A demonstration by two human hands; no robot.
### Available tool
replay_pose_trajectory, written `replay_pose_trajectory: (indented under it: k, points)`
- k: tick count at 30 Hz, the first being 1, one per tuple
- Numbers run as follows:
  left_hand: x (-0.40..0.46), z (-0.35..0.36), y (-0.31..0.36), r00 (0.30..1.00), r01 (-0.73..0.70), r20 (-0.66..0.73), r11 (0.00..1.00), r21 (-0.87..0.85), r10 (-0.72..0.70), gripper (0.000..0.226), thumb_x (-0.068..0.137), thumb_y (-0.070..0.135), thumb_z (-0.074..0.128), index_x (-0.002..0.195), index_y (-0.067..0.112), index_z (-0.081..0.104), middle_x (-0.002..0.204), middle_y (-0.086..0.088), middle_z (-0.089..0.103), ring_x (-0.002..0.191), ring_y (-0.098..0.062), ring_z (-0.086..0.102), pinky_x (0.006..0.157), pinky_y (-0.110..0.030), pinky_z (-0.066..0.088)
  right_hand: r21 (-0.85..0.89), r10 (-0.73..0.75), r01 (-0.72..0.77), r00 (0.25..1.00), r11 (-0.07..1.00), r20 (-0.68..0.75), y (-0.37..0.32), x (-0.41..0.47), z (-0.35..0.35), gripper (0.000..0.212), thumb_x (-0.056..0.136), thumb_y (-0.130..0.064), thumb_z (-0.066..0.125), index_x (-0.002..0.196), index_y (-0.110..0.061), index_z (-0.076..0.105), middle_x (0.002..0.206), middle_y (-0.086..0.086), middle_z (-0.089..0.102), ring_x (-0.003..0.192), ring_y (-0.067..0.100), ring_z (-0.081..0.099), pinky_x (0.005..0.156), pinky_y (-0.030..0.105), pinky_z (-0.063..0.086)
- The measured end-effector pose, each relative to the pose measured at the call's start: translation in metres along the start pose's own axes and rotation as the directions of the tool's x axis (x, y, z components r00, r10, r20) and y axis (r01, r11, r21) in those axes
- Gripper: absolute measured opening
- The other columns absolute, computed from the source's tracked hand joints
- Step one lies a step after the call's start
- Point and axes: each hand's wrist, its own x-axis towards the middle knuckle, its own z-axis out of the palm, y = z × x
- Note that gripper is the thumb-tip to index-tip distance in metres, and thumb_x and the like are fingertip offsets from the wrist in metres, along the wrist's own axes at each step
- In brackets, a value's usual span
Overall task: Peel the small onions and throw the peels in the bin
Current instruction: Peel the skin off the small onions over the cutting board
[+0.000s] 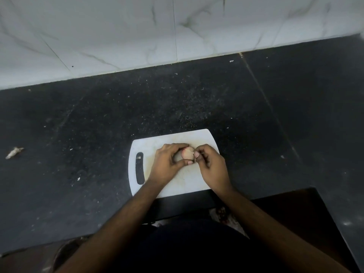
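Note:
A small pale onion (188, 154) with a pinkish tinge is held just above the white cutting board (149, 148). My left hand (168, 162) grips it between thumb and curled fingers from the left. My right hand (210, 166) pinches at the onion's right side with thumb and fingertips. Whether a strip of peel sits between those fingertips is too small to tell. No bin shows plainly.
The board lies on a dark speckled counter (98, 125) near its front edge, handle slot (139, 168) to the left. A dried scrap (14, 152) lies at the far left. A white marble wall (137, 32) rises behind. Pinkish scraps (222, 212) lie below the counter edge.

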Motion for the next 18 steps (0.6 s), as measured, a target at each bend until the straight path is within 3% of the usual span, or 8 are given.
replay_pose_trajectory:
  k: [5,8,14,18]
  points:
    - [-0.003,0.003,0.007,0.999,0.008,-0.043,0.999,0.035,-0.006,0.052,0.071,0.051,0.085,0.114,0.028,0.066,0.111,0.016,0.071,0.103,-0.007,0.061,0.089,-0.038,0.051,0.025,-0.012,0.011,0.999,1.000,0.032,0.000,0.004,0.000,0.008,0.098,-0.016,0.068,0.106,-0.013,0.067,0.101,-0.006,0.067,0.088,0.005,0.067,0.078,0.016,0.052]
    - [-0.004,0.004,0.006,0.999,0.015,-0.041,0.999,0.031,-0.014,0.048,0.075,0.049,0.083,0.114,0.027,0.063,0.112,0.017,0.069,0.104,-0.006,0.059,0.090,-0.040,0.049,0.018,0.015,-0.015,1.000,1.000,0.004,-0.001,0.012,0.001,0.002,0.097,-0.014,0.069,0.097,-0.014,0.068,0.092,-0.006,0.065,0.081,0.006,0.065,0.074,0.013,0.047]
    - [0.013,-0.011,-0.004,0.993,-0.089,0.078,0.996,0.004,0.088,0.037,0.084,0.041,0.077,0.114,0.025,0.063,0.113,0.014,0.069,0.101,-0.007,0.062,0.090,-0.037,0.048,0.009,0.017,-0.017,0.999,1.000,-0.040,0.001,0.022,0.003,0.008,0.099,-0.016,0.066,0.091,-0.017,0.068,0.085,-0.008,0.065,0.074,0.010,0.063,0.068,0.020,0.046]
    - [0.020,-0.014,-0.002,0.981,-0.015,0.184,0.977,-0.212,0.055,0.034,0.092,0.023,0.074,0.120,0.014,0.057,0.114,0.005,0.069,0.107,-0.013,0.066,0.093,-0.033,0.053,0.051,0.104,-0.102,0.994,0.994,-0.044,-0.001,0.027,0.009,0.014,0.101,-0.034,0.056,0.094,-0.025,0.064,0.081,-0.010,0.067,0.072,0.011,0.066,0.070,0.035,0.054]
